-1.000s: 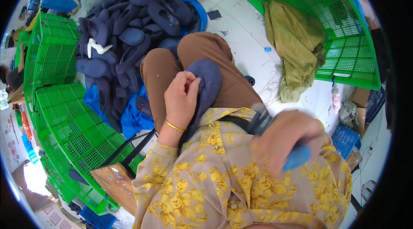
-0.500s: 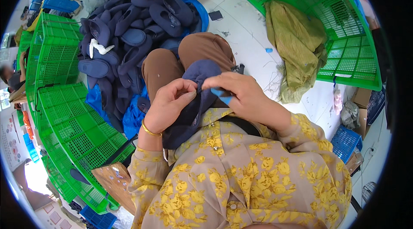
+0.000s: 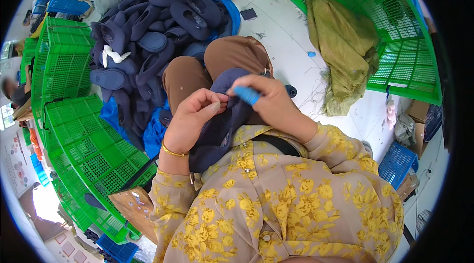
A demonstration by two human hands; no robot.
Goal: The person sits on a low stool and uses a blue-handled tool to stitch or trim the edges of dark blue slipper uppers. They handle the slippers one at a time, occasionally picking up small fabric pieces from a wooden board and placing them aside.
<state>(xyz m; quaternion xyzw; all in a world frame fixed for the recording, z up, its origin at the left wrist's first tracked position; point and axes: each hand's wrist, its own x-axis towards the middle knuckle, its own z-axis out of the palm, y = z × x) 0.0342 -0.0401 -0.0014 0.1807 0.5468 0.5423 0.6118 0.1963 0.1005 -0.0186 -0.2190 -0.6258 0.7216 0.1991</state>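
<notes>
A navy cloth slipper (image 3: 210,152) rests in my lap, against my knees. My left hand (image 3: 193,117), with a gold bangle at the wrist, pinches its edge between thumb and fingertips. Close beside those fingertips my right hand (image 3: 269,97) is closed at the same edge of the slipper, with a blue wrap (image 3: 247,95) round one finger. Its fingertips are slightly smeared by motion, and whatever they grip is too small to make out. Part of the slipper is hidden under both hands.
A heap of navy slippers (image 3: 148,40) lies on blue sheeting at the front left, with a white strip (image 3: 114,55) on top. Green crates (image 3: 81,144) line the left. A green crate (image 3: 395,65) stands right, beside an olive sack (image 3: 340,50). A dark spool (image 3: 291,91) lies by my right knee.
My right hand has turned and drawn slightly up and left, showing more of the blue wrap and uncovering the dark spool. My left hand keeps its pinch in nearly the same place.
</notes>
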